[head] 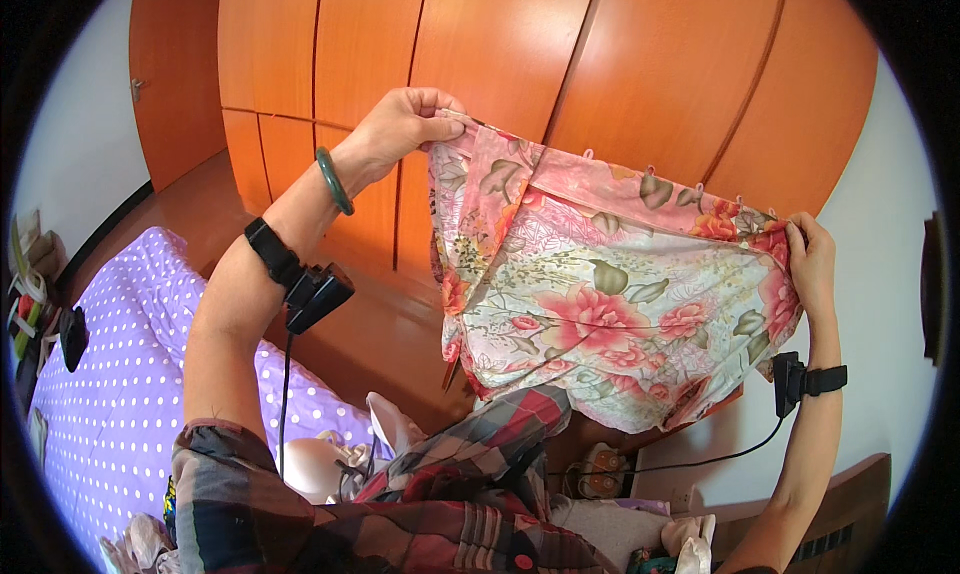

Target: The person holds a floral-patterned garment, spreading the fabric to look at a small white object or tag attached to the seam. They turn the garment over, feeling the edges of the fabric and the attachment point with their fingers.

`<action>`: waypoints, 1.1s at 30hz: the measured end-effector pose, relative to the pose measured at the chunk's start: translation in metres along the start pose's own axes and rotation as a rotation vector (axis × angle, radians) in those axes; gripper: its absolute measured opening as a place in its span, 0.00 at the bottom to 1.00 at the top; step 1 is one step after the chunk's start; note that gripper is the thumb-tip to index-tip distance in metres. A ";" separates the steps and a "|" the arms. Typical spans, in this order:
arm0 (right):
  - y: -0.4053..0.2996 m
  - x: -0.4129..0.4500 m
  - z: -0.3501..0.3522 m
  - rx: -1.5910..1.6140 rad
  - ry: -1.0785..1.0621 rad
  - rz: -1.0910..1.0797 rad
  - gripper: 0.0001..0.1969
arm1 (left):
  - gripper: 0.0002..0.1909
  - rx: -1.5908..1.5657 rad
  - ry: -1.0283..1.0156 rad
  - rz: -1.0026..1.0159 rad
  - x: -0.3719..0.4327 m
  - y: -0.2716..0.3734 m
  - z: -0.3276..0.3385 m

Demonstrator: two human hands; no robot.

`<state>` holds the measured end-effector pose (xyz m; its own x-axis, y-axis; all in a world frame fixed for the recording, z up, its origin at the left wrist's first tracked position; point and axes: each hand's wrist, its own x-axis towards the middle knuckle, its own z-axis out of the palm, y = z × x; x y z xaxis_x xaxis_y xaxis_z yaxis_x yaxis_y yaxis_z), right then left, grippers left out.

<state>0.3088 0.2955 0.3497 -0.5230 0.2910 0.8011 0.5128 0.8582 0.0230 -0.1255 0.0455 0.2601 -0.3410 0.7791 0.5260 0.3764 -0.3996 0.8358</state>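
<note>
A floral cloth (592, 304), pink and white with large red blossoms and grey-green leaves, hangs stretched out in front of me. Small loops line its pink upper hem. My left hand (416, 127) pinches the upper left corner, where a strip of the fabric is folded over. At the upper right corner, my right hand (812, 262) grips the edge between thumb and fingers. Its lower edge hangs loose above my plaid-covered knee (536, 416).
Orange-brown wooden wardrobe doors (495, 56) rise ahead. To the left lies a purple polka-dot bedspread (124, 356), with a white bra (311, 465) near my lap. Cables run from black devices strapped to both forearms. A wooden door (176, 78) stands at far left.
</note>
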 end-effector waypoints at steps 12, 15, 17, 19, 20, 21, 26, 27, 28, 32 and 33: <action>-0.005 0.002 -0.008 -0.071 -0.033 -0.001 0.06 | 0.06 -0.005 -0.028 0.082 -0.012 0.006 -0.003; -0.002 0.004 -0.006 -0.091 -0.038 0.028 0.06 | 0.06 -0.078 -0.067 0.090 -0.011 0.009 -0.005; 0.001 0.005 -0.003 -0.086 -0.034 0.026 0.06 | 0.07 -0.119 -0.076 0.084 -0.010 0.009 -0.006; 0.001 0.005 -0.003 -0.086 -0.028 0.027 0.06 | 0.07 -0.134 -0.071 0.060 -0.007 0.010 -0.007; 0.001 0.006 -0.004 -0.104 -0.038 0.023 0.06 | 0.07 -0.135 -0.073 0.057 -0.005 0.008 -0.008; 0.001 0.008 -0.004 -0.119 -0.049 0.017 0.06 | 0.07 -0.163 -0.094 0.051 -0.004 0.006 -0.010; -0.001 0.014 -0.001 -0.110 -0.074 0.034 0.05 | 0.06 -0.186 -0.204 0.049 -0.006 0.011 -0.014; -0.002 0.016 -0.001 -0.100 -0.085 0.048 0.05 | 0.06 -0.167 -0.232 0.057 -0.007 0.013 -0.013; -0.001 0.017 0.000 -0.097 -0.087 0.046 0.05 | 0.06 -0.148 -0.261 0.064 -0.007 0.016 -0.013; 0.004 0.020 0.003 -0.083 -0.080 0.015 0.05 | 0.07 -0.158 -0.290 0.048 -0.014 0.031 -0.008; 0.005 0.018 0.005 -0.080 -0.084 0.022 0.05 | 0.08 -0.237 -0.309 0.025 -0.016 0.033 -0.005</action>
<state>0.2989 0.3073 0.3618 -0.5649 0.3465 0.7489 0.5757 0.8157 0.0568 -0.1125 0.0173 0.2796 -0.0447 0.8619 0.5050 0.1592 -0.4929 0.8554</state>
